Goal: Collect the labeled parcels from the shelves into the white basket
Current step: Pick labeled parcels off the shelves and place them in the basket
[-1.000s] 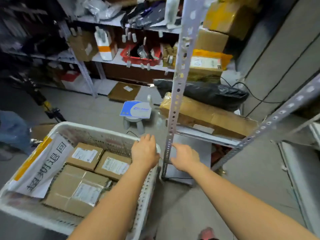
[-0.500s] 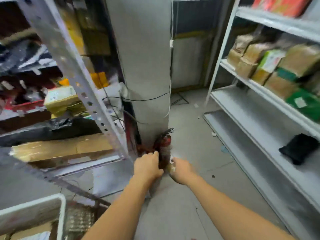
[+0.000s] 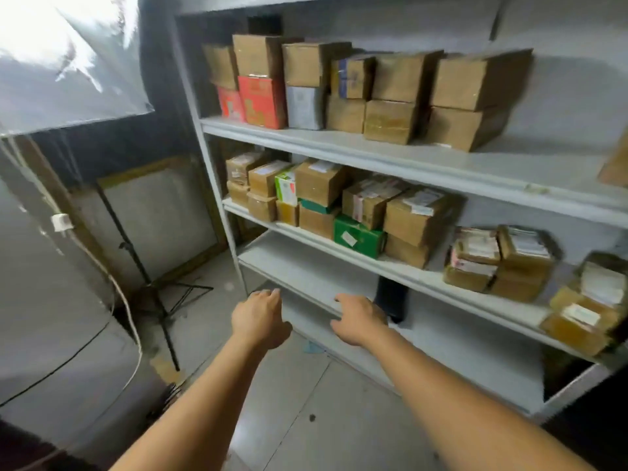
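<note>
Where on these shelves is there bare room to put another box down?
The third shelf is bare from its left post to the black thing. The top shelf has room right of the big brown boxes. The second shelf is crowded with stacked parcels.

A black tripod stand (image 3: 151, 286) is set on the grey tiled floor (image 3: 306, 436), left of the left hand (image 3: 260, 316).

head camera faces shelves (image 3: 373, 149), seemingly close
</note>
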